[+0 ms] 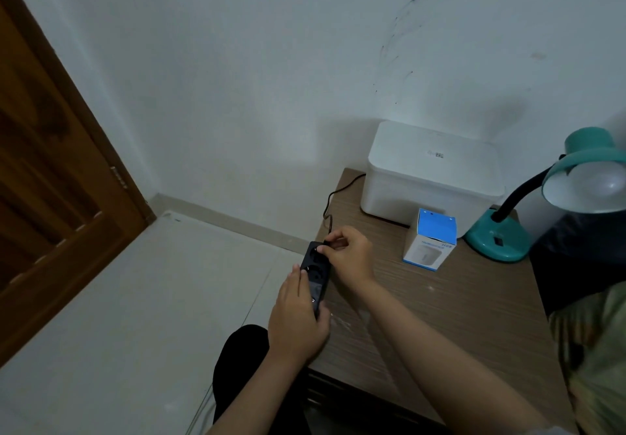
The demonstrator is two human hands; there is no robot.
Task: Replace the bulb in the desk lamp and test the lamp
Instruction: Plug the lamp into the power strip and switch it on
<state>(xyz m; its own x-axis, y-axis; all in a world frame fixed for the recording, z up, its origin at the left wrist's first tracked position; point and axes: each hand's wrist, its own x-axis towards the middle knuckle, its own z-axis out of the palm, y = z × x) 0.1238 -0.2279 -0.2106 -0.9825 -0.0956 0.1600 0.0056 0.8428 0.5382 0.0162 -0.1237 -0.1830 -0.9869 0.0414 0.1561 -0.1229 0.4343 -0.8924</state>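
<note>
A teal desk lamp (498, 238) stands at the table's far right, its black neck curving up to a shade (589, 163) with a white bulb (609, 182) inside, unlit. A black power strip (316, 272) lies at the table's left edge. My left hand (298, 319) grips its near end. My right hand (345, 253) pinches a black plug (326, 243) at the strip's far socket; the plug's cord (330, 197) runs back toward the wall. A blue and white bulb box (432, 241) stands upright near the lamp base.
A white lidded box (430, 170) sits at the back of the wooden table (440, 316), against the wall. A brown door (50, 180) is on the left, with pale floor tiles (135, 299) beside the table. My dark-clothed knee (244, 350) is under the table's front edge.
</note>
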